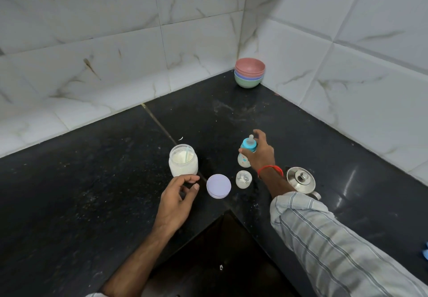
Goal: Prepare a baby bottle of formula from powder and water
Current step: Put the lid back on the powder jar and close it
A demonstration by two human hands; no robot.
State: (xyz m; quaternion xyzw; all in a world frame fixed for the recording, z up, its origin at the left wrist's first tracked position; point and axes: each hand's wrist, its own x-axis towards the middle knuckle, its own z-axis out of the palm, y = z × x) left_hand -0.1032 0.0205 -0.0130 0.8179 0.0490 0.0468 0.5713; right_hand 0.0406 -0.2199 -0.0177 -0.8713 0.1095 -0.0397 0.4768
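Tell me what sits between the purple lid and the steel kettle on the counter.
In the head view, the clear bottle cap stands there, and the right hand's wrist crosses the gap between purple lid and steel kettle.

Striped grey sleeve (324,238) — red wrist thread (271,169)

You have no text, label, brand, number or sign to read here. The baby bottle (245,155) carries small printed marks on its side, but they are too blurred to make out as letters or figures. The clear cap (243,179) beside it shows a pale pattern, equally unreadable.
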